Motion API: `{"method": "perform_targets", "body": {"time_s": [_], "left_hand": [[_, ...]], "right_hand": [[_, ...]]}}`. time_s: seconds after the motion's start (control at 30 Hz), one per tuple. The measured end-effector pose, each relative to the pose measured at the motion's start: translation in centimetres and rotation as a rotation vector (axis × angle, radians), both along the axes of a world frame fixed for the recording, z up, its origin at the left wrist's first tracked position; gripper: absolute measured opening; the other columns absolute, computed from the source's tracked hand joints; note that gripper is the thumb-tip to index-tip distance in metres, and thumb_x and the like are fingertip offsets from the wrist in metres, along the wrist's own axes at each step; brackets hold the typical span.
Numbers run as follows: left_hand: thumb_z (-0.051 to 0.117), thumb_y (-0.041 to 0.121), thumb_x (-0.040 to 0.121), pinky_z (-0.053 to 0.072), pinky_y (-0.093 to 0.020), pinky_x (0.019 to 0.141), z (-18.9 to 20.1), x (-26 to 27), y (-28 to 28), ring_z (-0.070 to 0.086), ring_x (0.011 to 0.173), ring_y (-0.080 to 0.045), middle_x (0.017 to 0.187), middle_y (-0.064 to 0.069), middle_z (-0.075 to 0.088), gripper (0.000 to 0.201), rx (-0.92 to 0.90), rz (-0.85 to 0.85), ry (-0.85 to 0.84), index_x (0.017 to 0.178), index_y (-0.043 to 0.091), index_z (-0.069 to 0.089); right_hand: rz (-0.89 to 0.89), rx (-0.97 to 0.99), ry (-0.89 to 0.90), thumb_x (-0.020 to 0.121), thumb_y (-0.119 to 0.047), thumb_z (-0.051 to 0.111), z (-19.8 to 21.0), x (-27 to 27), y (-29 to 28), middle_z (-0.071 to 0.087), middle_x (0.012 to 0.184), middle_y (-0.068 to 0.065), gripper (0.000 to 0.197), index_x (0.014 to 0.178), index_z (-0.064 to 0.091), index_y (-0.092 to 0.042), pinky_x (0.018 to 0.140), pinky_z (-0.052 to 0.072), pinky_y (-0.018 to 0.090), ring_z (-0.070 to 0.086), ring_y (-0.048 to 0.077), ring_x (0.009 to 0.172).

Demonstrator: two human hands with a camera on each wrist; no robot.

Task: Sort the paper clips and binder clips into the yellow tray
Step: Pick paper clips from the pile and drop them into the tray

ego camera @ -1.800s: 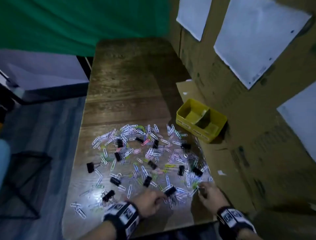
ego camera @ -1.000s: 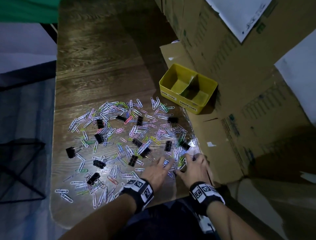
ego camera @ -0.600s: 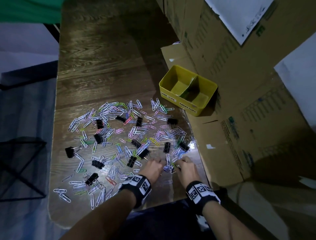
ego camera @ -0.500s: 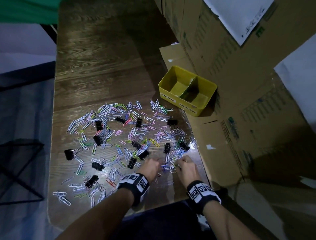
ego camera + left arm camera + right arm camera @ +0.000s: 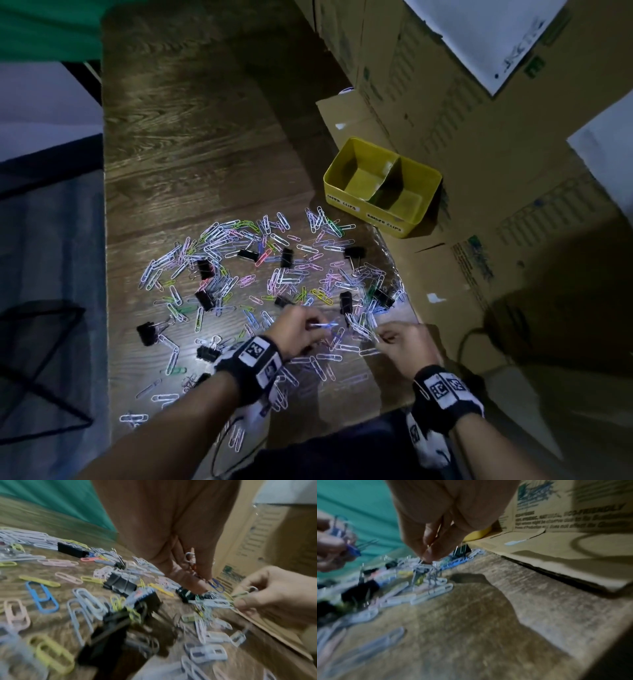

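Observation:
Many pastel paper clips [image 5: 239, 260] and several black binder clips [image 5: 287, 257] lie scattered on the wooden table [image 5: 191, 144]. The yellow tray [image 5: 359, 207] stands at the far right, and both its labelled compartments look empty. My left hand [image 5: 310, 325] pinches a few paper clips, a blue one [image 5: 217, 585] among them, just above the pile's near edge. My right hand [image 5: 380, 337], beside it, pinches a tangled cluster of pale paper clips [image 5: 433, 574] that still hangs down to the table.
Tall cardboard boxes [image 5: 479, 171] wall in the right side, with a flattened flap [image 5: 445, 274] lying under the tray. The table's left edge drops to the floor, where a black wire frame [image 5: 41, 359] stands. A green cloth [image 5: 51, 31] hangs at the far left.
Both hands went from lying spread on the clips at the near edge to curled pinches. Each now holds paper clips raised slightly off the table.

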State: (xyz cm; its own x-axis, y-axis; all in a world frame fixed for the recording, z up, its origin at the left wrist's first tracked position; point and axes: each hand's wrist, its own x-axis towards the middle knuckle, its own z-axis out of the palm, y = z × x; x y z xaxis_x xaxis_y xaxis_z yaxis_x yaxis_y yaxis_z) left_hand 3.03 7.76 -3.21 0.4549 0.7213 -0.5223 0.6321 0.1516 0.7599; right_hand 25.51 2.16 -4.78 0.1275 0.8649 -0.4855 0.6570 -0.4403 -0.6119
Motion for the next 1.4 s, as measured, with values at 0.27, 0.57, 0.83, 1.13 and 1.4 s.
{"method": "perform_targets", "body": {"time_s": [0.27,0.57,0.83,1.13,1.4], "left_hand": [[0.070,0.009,0.078,0.054,-0.030,0.058,5.4,0.4,10.8,0.063,0.061,-0.017,0.072,-0.004,0.069,0.012,-0.005,0.256,-0.248,0.087,0.003,0.065],[0.067,0.012,0.082,0.051,-0.018,0.053,6.9,9.7,24.8,0.067,0.062,-0.015,0.081,-0.014,0.069,0.003,0.426,0.122,0.104,0.085,0.011,0.065],[0.061,0.013,0.085,0.043,-0.018,0.079,5.1,9.0,24.4,0.064,0.094,-0.023,0.105,-0.009,0.068,0.025,0.355,-0.022,0.286,0.109,0.012,0.067],[0.055,0.012,0.089,0.046,-0.015,0.077,3.2,5.7,13.5,0.058,0.083,-0.009,0.105,-0.001,0.067,0.021,0.381,-0.005,0.166,0.104,0.021,0.067],[0.059,0.046,0.083,0.046,-0.046,0.088,-1.5,7.1,6.3,0.055,0.105,-0.028,0.126,-0.003,0.039,0.051,0.349,-0.632,0.550,0.126,0.026,0.041]], "right_hand": [[-0.311,0.280,0.453,0.063,0.008,0.080,6.1,1.1,3.0,0.072,0.068,-0.017,0.034,0.067,0.072,-0.024,0.057,0.049,0.009,0.062,-0.003,0.056],[-0.344,0.518,0.524,0.071,-0.001,0.076,13.1,2.1,13.7,0.070,0.068,-0.019,0.029,0.070,0.066,-0.029,0.055,0.044,0.006,0.053,-0.008,0.051],[-0.257,0.455,0.211,0.073,-0.014,0.079,11.6,3.0,23.8,0.069,0.082,-0.004,0.022,0.094,0.073,-0.013,0.056,0.044,0.002,0.063,-0.001,0.068],[0.200,0.254,-0.231,0.083,-0.013,0.068,7.1,-0.1,27.0,0.067,0.109,0.010,0.021,0.104,0.070,-0.008,0.092,0.045,0.028,0.058,0.023,0.107],[0.164,0.538,-0.019,0.077,-0.015,0.075,7.7,0.6,19.9,0.063,0.079,-0.003,0.016,0.092,0.073,-0.010,0.058,0.036,0.014,0.048,-0.001,0.060]]}}
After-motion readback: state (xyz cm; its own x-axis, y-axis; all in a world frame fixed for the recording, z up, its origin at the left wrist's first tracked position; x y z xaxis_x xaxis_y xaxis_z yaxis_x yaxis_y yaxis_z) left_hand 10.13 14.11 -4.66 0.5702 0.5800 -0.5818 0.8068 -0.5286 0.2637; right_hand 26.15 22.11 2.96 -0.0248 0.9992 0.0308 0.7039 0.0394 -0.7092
